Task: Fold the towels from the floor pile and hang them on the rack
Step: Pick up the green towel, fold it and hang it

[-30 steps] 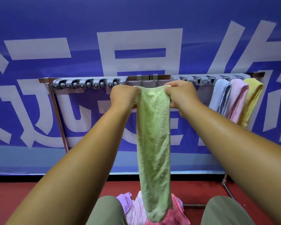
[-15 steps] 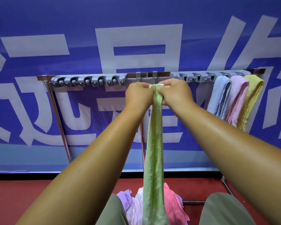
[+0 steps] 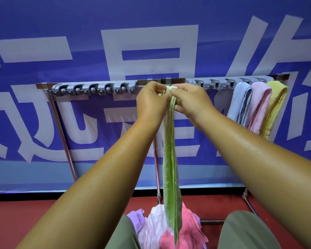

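Our left hand [image 3: 152, 101] and right hand [image 3: 190, 99] both pinch the top of the green towel [image 3: 170, 159]. It's folded into a narrow strip and hangs down over the floor pile [image 3: 158, 229]. Fold looks done, hanging is next. It likely needs a free clip [image 3: 215, 83] on the rack [image 3: 43, 85], left of the blue towel [image 3: 240, 103]. Pink and yellow towels hang further right. Nothing seems to be in the way.

Bare forearms [image 3: 101, 177]; olive-green trousers [image 3: 246, 230] cover both knees.
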`<state>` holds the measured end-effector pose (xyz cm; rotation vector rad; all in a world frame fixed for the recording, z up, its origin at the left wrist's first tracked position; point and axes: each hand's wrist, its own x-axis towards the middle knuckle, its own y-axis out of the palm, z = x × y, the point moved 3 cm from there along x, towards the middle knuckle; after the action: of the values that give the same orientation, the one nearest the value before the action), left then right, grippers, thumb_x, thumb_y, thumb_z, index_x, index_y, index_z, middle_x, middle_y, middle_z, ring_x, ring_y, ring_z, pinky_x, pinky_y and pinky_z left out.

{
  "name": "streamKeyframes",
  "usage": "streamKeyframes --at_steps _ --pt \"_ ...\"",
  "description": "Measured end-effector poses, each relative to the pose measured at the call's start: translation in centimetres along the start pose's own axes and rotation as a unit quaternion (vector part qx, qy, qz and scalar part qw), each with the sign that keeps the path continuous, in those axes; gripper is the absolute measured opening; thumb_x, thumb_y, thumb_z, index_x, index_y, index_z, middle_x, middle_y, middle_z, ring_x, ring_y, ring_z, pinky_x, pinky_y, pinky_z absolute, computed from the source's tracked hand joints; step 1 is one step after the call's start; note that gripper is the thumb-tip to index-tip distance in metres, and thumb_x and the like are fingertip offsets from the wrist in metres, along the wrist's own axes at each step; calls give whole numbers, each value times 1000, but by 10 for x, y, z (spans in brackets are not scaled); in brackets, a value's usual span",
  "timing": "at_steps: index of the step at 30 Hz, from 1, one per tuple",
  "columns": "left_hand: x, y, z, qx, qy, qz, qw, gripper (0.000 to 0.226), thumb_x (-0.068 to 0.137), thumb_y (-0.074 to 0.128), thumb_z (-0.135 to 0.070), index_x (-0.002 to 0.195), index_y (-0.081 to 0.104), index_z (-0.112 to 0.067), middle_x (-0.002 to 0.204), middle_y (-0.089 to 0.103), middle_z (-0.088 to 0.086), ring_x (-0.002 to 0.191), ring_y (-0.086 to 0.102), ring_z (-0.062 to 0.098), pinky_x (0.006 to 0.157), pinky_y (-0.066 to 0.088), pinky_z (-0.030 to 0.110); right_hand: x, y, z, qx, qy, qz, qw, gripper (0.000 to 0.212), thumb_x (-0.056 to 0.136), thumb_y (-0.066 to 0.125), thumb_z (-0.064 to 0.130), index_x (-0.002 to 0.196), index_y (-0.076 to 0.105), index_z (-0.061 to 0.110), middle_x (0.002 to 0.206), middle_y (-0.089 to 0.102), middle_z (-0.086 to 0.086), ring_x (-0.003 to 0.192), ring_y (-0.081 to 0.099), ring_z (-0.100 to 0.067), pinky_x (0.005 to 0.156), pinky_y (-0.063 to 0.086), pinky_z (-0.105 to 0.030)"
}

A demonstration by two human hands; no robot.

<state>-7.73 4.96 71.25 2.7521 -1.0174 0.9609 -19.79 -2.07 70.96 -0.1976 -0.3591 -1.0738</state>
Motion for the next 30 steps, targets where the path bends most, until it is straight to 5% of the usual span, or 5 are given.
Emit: streamKeyframes --at_steps 8,14,19,26,30 --pt "-2 -5 10 -9 12 44 999 37 86 87 -39 113 65 -27 117 65 -3 97 65 6 65 49 15 5 -10 -4 54 27 -52 997 14 103 65 17 112 76 15 109 79 -14 102 78 -27 91 64 -48" --pt "-5 -15 45 -82 -118 166 976 85 76 91 -58 141 57 -16 123 74 -2 114 73 17 100 60 46 12 -17 0 120 40 -62 990 15 108 58 12 111 72 9 113 77 -18 101 78 -30 89 65 -47" --pt "-26 -7 56 -112 -140 311 933 50 88 87 -34 130 70 -15 120 79 4 114 75 27 103 58 49 17 -18 6 166 49 -64 983 21 108 54 7 121 68 -3 112 77 -22 102 78 -32 87 65 -44" --pt "-48 6 47 -172 -186 342 905 40 98 76 -36 126 71 -9 119 79 12 108 76 29 97 61 49 18 -31 10 166 86 -108 977 17 101 56 -3 108 72 -2 107 78 -24 103 76 -40 90 62 -56" --pt "-45 3 34 -214 -188 325 902 34 103 70 -33 128 71 -9 115 79 12 102 77 29 80 63 41 11 -38 -1 129 169 -79 974 33 104 49 -2 133 60 -9 100 79 -22 87 80 -34 65 66 -45"
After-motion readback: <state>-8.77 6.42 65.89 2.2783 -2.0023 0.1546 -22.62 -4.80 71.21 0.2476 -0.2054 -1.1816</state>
